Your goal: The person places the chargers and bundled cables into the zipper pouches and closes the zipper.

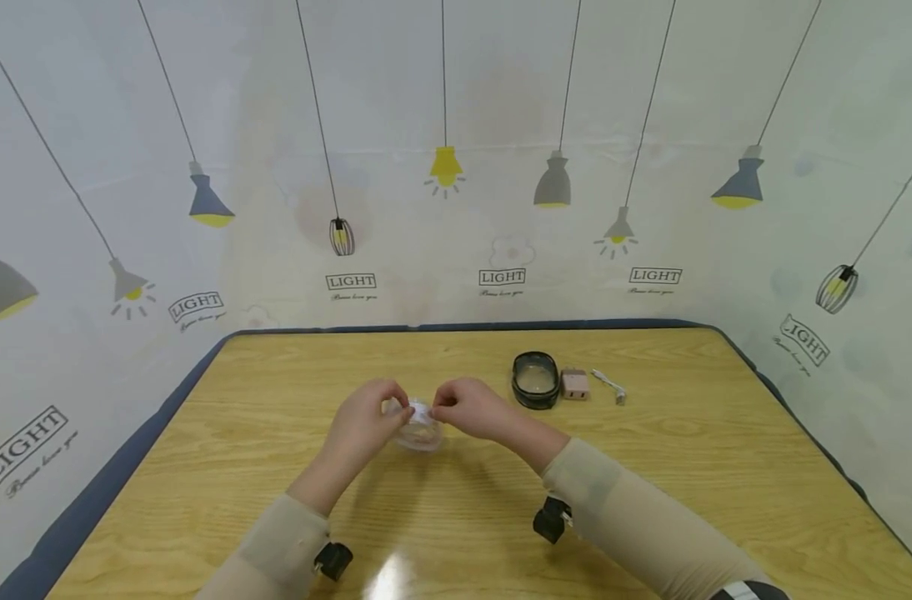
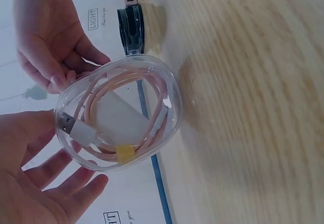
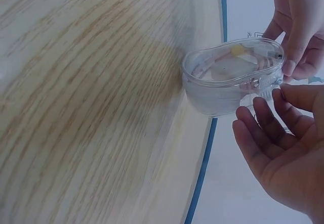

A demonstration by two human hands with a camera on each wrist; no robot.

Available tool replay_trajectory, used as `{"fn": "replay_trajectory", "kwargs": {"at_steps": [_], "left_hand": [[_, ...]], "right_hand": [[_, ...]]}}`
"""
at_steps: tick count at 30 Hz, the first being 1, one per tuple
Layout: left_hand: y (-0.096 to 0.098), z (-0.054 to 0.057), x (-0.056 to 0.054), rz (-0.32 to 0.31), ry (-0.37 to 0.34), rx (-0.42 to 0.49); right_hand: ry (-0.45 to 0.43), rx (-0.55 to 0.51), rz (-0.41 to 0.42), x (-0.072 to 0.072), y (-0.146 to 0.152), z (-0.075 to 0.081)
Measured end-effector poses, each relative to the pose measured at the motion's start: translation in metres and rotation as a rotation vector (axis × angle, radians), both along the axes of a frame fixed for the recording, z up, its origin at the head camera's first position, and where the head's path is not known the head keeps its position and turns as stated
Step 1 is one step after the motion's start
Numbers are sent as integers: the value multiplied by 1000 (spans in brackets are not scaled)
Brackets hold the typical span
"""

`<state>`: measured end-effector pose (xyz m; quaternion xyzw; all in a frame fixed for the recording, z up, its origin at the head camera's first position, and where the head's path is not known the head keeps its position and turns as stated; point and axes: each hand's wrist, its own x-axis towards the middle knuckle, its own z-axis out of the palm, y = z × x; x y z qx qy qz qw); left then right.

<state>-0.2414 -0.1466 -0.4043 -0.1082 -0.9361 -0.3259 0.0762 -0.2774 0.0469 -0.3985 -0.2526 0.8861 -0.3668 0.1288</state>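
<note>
Clear case (image 2: 119, 114) is well inside table edges (image 1: 456, 335).

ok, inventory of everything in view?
Table: 1, tan, below
Clear case: 1, colourless, held mid-view
USB cable: 1, pink, inside clear case
Tape: 1, yellow, on cable
Unclear piece: 1, white, inside clear case
Two-port charger: 1, pink, on table
Dark oval case: 1, black, left of charger
Short cable: 1, white, right of charger
Lamp-print backdrop: 1, white, around table
Sleeves: 2, beige, forearms
Wrist cameras: 2, black, on sleeves
Left hand and right hand: 2, bare, pinching clear case
</note>
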Motion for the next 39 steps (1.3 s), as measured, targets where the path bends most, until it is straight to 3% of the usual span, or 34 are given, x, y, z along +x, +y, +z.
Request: {"fn": "replay_trajectory", "kwargs": {"at_steps": [5,17,28,39], "left_hand": [[0,4,-1,-49,37,-91],[2,13,-3,-122,13,-210],[2,14,0,-212,93,-441],[2,14,4,-204,106,-464]], "right_hand": [[-1,-14,1,1,-1,1],[41,-8,12,3,-5,4],[44,15,14,6,-10,7],[3,32,-27,5,-13,9]]}}
